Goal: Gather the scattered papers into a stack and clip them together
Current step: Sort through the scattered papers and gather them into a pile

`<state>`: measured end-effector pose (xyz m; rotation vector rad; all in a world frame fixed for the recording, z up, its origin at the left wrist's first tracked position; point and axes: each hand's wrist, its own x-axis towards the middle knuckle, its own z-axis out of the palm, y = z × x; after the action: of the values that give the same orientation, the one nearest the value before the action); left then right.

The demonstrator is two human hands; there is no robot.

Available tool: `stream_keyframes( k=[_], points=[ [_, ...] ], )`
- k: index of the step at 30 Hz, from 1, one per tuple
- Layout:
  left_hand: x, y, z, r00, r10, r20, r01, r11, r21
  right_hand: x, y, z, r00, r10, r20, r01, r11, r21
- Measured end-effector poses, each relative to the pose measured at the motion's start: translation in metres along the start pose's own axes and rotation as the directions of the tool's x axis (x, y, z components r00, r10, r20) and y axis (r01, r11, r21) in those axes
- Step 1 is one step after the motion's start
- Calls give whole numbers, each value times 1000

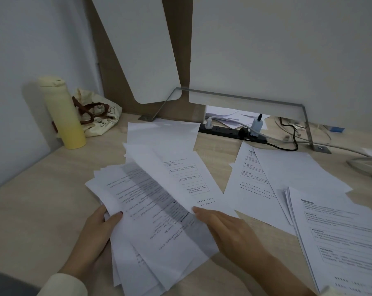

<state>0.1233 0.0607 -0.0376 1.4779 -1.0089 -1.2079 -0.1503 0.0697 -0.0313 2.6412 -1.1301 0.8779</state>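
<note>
Gathering is under way. The left hand (pixel 95 233) grips a loose, fanned bundle of white printed paper sheets (pixel 155 227) low over the pale wooden desk (pixel 42 189), thumb on top. The right hand (pixel 227 229) lies straight-fingered at the bundle's right edge; its thumb is hidden, so I cannot tell if it pinches. The bundle's long axis runs diagonally, its far end angled left, with the print sideways to the person. More white printed sheets (pixel 266 184) lie apart to the right. The next move probably calls for collecting those and squaring the edges. No clip is visible.
</note>
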Motion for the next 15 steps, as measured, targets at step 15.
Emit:
stream_keyframes(
  k=[15],
  points=[
    [6, -3, -3, 999, -36, -16, 36, 999, -6, 7, 44, 5, 594, 782, 189, -803, 587, 97]
  ],
)
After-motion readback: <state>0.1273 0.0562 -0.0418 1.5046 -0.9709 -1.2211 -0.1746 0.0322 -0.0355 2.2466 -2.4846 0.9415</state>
